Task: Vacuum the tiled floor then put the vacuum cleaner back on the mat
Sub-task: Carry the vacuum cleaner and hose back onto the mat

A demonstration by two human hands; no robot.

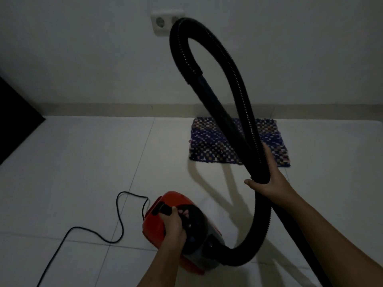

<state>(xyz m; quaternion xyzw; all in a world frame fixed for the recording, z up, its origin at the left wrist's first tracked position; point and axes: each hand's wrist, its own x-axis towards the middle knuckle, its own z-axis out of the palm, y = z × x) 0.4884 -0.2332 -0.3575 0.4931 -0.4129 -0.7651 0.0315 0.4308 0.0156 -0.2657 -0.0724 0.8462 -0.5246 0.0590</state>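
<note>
mat (267, 139) by wall, vacuum cleaner (165, 220) nearer

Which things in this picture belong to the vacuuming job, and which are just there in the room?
Part of the job:
vacuum, held by the left hand
hose, held by the right hand
cord
mat
floor

Just there:
socket on the wall
dark furniture at the left edge

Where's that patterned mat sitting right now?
In the head view, the mat lies on the tiled floor right of centre, against the back wall, beyond the red vacuum cleaner and partly behind its looped hose.
</note>
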